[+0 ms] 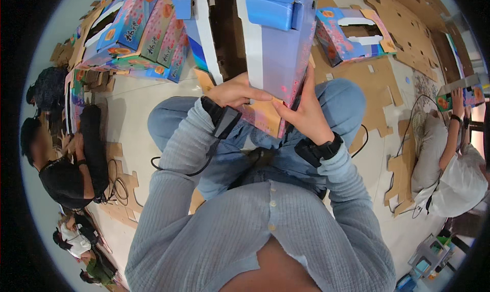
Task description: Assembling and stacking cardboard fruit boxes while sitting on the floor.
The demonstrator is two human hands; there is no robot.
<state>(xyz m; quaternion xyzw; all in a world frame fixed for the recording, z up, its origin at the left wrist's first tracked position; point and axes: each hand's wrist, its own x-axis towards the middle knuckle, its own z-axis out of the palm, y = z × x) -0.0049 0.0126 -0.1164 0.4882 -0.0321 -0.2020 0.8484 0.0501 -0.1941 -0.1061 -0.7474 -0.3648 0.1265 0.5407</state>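
A blue and pink printed cardboard box (282, 62) with a long cut-out opening stands upright between my knees. My left hand (232, 91) grips its near end beside the opening, thumb stretched across the tan end panel (266, 114). On the other side, my right hand (307, 108) holds the box's right edge, fingers up along the side and thumb pressed on the same panel. The two thumbs almost meet. The fingers of my left hand are partly hidden inside or behind the box.
Similar boxes (130, 34) are stacked at the far left, and another box (352, 34) lies at the far right. Flat cardboard sheets (370, 82) cover the floor there. People sit at both sides, one in black (66, 177), one in white (459, 184). Cables (120, 187) lie at left.
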